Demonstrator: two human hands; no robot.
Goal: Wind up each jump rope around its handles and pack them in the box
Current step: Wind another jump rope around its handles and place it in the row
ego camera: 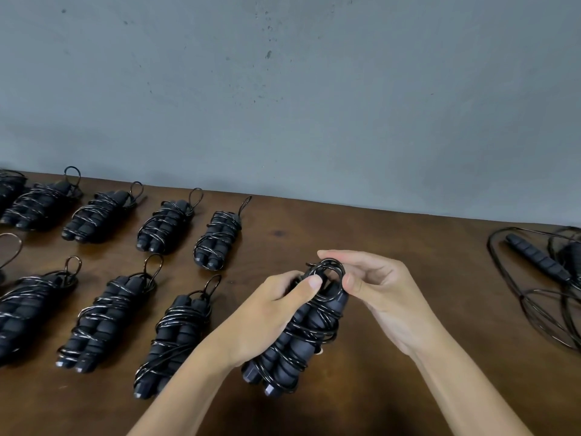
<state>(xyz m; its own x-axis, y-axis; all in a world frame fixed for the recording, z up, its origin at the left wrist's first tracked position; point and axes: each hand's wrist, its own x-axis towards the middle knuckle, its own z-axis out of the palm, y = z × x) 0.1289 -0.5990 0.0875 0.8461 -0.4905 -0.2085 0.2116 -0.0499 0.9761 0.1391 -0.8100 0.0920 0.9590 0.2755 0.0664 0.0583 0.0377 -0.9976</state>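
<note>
I hold a black jump rope (pixel 298 338) above the brown table (pixel 393 253), its two foam handles side by side with the cord wound around them. My left hand (pixel 270 313) grips the upper part of the handles, thumb on top. My right hand (pixel 374 284) pinches the cord's last loop at the top end of the bundle. Several wound jump ropes (pixel 107 316) lie in two rows on the left. No box is in view.
At the right edge lie unwound jump ropes (pixel 540 262), their loose black cords spread in wide loops over the table. A grey wall (pixel 283 89) rises right behind the table's far edge.
</note>
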